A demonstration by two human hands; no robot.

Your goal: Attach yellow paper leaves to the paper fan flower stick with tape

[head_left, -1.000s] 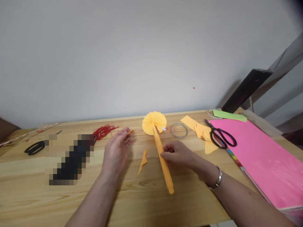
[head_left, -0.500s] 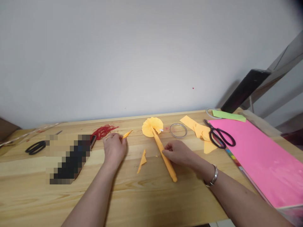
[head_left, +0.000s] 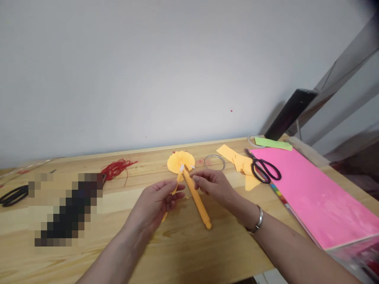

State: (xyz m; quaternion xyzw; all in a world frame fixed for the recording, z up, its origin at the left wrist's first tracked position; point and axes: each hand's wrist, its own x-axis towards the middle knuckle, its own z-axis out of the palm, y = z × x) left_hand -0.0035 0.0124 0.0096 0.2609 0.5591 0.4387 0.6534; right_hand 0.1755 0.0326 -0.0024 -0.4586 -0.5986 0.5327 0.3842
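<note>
A yellow pleated paper fan point(head_left: 177, 159), spread into a rounded shape, lies near the back of the table with small white pieces at its lower part. From it a rolled orange paper tube point(head_left: 199, 203) slants toward me. My left hand point(head_left: 158, 199) pinches a small folded yellow paper piece point(head_left: 179, 178) just left of the tube, its upper end close to the fan. Curled fingers of my right hand point(head_left: 216, 187) rest at the tube's upper right side; their tips are partly hidden. Below my left hand, a yellow paper scrap point(head_left: 164, 216) is mostly covered.
Red thread point(head_left: 118, 169), a blurred-out dark object point(head_left: 69, 209) and black-handled scissors point(head_left: 14, 195) lie left. Rightward are a clear ring point(head_left: 214, 162), yellow paper offcuts point(head_left: 240, 161), more scissors point(head_left: 266, 170), pink sheets point(head_left: 304, 197) and a green strip point(head_left: 274, 143).
My left hand has moved right, carrying the folded yellow paper to the fan and tube. My right hand has slid up along the tube. The view has shifted slightly right.
</note>
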